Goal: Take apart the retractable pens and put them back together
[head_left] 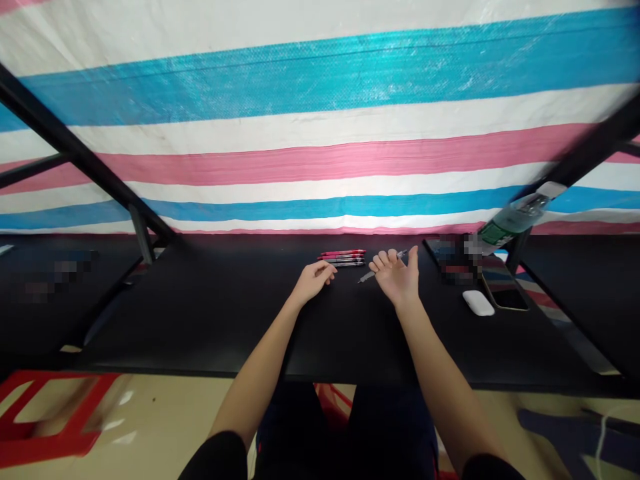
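Note:
Several pens (343,254), red ones behind and dark ones in front, lie side by side near the middle of the black table (210,313). My left hand (314,280) rests at their left end with its fingers curled together; whether it grips a pen is too small to tell. To the right, my right hand (397,275) is palm up with thumb and fingers apart. A grey pen (367,276) slants behind its fingers, its tip pointing down-left toward the table and its other end showing near the thumb.
On the right of the table are a white earphone case (479,303), a phone (507,293) and a bottle with a green label (510,223). Black metal posts flank the table, and a striped sheet (320,163) hangs behind. A red stool (75,433) stands at lower left.

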A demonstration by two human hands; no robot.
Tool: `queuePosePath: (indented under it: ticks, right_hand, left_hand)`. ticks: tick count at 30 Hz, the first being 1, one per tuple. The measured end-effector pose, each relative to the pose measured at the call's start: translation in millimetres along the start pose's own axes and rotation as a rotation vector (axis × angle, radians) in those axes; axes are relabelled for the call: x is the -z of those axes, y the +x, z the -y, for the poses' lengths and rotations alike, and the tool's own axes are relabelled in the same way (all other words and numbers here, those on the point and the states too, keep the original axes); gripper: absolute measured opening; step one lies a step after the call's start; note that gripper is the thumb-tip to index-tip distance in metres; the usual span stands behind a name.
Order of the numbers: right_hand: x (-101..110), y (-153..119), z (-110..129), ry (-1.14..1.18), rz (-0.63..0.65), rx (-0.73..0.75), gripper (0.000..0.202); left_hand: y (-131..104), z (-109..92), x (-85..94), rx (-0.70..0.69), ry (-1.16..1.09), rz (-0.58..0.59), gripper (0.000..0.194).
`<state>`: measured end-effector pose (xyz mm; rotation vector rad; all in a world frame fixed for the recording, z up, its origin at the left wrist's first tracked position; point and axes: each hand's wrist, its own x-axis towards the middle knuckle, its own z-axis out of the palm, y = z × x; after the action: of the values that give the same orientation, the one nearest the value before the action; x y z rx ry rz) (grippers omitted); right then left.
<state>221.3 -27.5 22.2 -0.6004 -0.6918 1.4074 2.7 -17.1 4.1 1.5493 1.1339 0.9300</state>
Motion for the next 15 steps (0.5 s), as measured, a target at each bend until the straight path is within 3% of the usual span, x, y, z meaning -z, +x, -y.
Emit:
queuePosePath:
  ticks: [5,8,12,15]
  right_hand:
    - [3,-1,2,0.007,-0.025,0.066,0.064]
    - [5,1,2,0.046,-0.056,0.117,0.061]
    - [6,2,2,0.047,-0.086,0.137,0.061]
    - [5,1,2,0.020,-0.094,0.126,0.062]
  left_hand:
    - [-1,0,-0.1,-0.013,-0.015,-0.030,0.031]
    - [-5,-12,-3.0,-0.059,-0.057,0.000,0.030]
    - [-29,-62,-15.5,-0.114,-0.183,0.170,0.037]
    - [-68,-97,-30.5,-0.062,-0.366,0.417,0.043]
